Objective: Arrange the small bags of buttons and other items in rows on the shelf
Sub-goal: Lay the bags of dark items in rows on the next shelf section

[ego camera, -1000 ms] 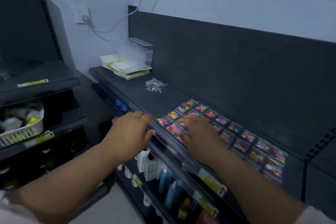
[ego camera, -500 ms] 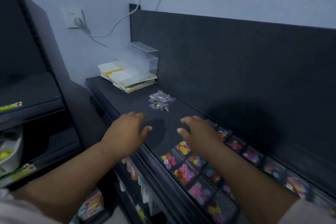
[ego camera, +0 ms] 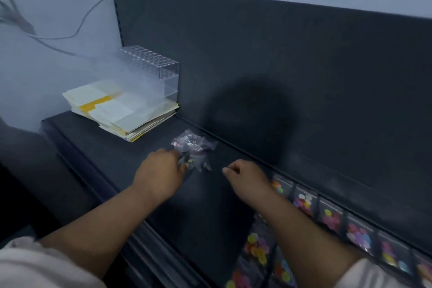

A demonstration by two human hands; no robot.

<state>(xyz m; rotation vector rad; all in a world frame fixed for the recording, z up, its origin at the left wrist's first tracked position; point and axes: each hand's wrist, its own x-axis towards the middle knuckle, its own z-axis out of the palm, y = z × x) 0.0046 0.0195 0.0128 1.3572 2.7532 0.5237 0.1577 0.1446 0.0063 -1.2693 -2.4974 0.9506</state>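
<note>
Small bags of buttons lay in flat rows, edge to edge, along the near right of the shelf. Just beyond them the right hand hovered over bare shelf, fingers loosely curled and holding nothing. The left hand reached further, its fingertips seemingly pinching the near edge of the loose bags, a crumpled heap beside the back panel. These looked light, soft and slippery, with buttons free to shift inside, so a pinch at a corner would likely serve best. Farthest stood a stack of papers and a clear rack.
</note>
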